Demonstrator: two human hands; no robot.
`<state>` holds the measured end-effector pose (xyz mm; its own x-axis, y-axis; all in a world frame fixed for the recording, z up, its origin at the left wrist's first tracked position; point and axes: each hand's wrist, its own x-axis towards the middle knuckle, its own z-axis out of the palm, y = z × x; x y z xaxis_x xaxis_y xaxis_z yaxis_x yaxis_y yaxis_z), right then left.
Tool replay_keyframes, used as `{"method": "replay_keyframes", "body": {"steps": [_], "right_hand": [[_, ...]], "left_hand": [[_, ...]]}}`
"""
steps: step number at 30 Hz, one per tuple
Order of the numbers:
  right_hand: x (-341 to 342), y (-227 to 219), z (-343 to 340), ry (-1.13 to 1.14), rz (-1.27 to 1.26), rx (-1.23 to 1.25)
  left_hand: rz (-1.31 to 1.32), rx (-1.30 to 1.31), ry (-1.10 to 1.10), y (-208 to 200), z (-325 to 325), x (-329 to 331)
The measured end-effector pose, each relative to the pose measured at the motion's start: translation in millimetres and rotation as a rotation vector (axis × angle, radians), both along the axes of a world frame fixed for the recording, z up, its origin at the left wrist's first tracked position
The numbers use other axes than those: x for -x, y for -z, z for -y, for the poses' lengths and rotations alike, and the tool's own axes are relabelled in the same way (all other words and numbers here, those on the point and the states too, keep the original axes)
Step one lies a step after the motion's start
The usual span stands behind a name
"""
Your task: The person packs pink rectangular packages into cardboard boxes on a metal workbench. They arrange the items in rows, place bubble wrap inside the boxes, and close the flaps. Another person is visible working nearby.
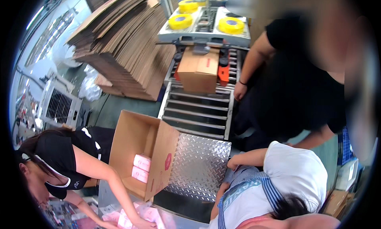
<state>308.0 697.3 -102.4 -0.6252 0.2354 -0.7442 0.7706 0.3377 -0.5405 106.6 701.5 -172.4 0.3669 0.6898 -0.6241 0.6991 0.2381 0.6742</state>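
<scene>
Neither of my hands shows in the head view. Nearest below me, an open cardboard box [137,128] stands tilted beside a diamond-plate metal surface [200,161], with pink-and-white packs [141,168] stacked inside it. At the lower left, a co-worker in a black top [59,157] reaches both hands to more pink packs [149,214] at the bottom edge; what those fingers grip is partly cut off.
A closed carton [198,70] sits on the roller conveyor [194,110], under a taping machine with yellow tape rolls [231,25]. Flattened cardboard [123,50] is stacked at left. Co-workers in black [293,74] and white [295,173] stand on the right.
</scene>
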Motion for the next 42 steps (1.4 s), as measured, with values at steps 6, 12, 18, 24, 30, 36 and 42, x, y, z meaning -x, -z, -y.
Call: {"method": "replay_keyframes", "body": {"steps": [6,12,18,24,30,36,42], "right_hand": [[23,-9,49,0.130,0.130,-0.079],[39,44,61,0.333,-0.035,-0.291],[63,1,106,0.321,0.029,-0.179],[-3,70,161,-0.227,0.066,-0.214],[-24,60,180,0.538,0.011,-0.150],[-70,53,196,0.650,0.023,-0.090],[-147,66,218,0.362,-0.018,-0.180]], "left_hand": [[-0.259,0.043,-0.222,13,88,108],[-0.186,0.010,-0.381,17,119,168],[-0.034,0.102,-0.447,24,142,154],[-0.039,-0.001,-0.280,4,180,110],[-0.155,-0.029,-0.095,9,193,122],[-0.252,0.083,-0.184,-10,205,107],[-0.377,-0.089,-0.258,-9,232,52]]}}
